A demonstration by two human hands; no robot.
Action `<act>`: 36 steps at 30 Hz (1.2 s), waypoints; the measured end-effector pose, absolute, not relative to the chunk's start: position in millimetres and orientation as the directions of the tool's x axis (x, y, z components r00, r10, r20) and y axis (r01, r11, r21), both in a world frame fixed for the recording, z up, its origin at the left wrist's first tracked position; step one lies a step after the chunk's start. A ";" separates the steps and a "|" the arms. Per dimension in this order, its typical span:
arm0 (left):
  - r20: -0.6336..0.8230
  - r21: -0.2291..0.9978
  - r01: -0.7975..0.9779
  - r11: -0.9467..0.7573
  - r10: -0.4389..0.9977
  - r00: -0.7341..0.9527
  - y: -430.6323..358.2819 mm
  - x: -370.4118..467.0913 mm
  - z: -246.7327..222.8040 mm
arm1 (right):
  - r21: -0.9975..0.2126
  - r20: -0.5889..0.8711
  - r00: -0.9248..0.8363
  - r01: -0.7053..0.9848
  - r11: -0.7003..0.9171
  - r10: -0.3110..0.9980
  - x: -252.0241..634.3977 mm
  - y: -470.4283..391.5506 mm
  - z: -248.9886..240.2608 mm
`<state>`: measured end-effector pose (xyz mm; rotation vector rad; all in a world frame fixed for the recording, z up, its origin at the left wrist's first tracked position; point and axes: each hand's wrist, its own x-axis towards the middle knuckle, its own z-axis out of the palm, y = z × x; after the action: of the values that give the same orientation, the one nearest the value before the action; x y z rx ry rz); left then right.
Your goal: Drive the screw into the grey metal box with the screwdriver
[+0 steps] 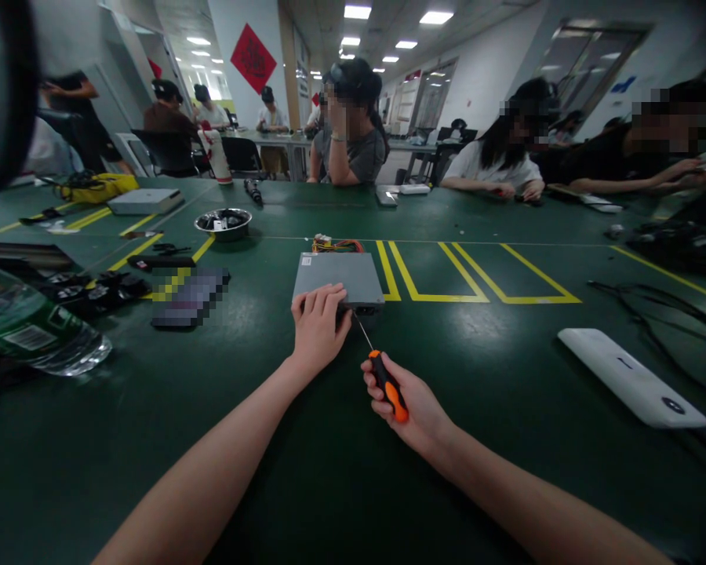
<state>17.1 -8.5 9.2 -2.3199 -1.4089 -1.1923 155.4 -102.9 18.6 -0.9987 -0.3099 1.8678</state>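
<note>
A grey metal computer power supply (344, 275) lies flat on the green table, a bundle of coloured cables (338, 245) coming out at its far side. My left hand (321, 326) grips its near left part, fingers over the top and thumb at the near side. In my right hand (409, 396) is a screwdriver (388, 384) with an orange and black handle. Its thin shaft slants up and left, and the tip meets the near face of the power supply beside a dark socket. Whether the tip sits in a screw is too small to tell.
Left of the power supply lie a phone (191, 298), a metal bowl (223, 223) of small parts and a water bottle (32, 326). At right are a white device (632, 377) and black cables (664, 322). Several people sit across the table.
</note>
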 end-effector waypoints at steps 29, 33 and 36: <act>0.709 0.239 0.815 -0.529 0.668 0.226 -9.1 17.5 9.3 | -0.620 -0.501 -0.191 -0.601 -0.504 0.844 154.4 -102.7 22.5; 0.704 0.236 0.818 -0.525 0.672 0.229 -8.8 17.1 9.0 | -0.601 -0.519 -0.203 -0.604 -0.523 0.831 155.8 -104.3 24.4; 0.700 0.236 0.817 -0.526 0.676 0.233 -8.4 16.8 8.7 | -0.614 -0.522 -0.199 -0.587 -0.528 0.829 161.1 -108.2 27.1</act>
<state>16.8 -8.4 8.7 -2.3192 -1.4226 -1.1695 161.1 -108.2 27.1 -1.0541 -0.3474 1.8698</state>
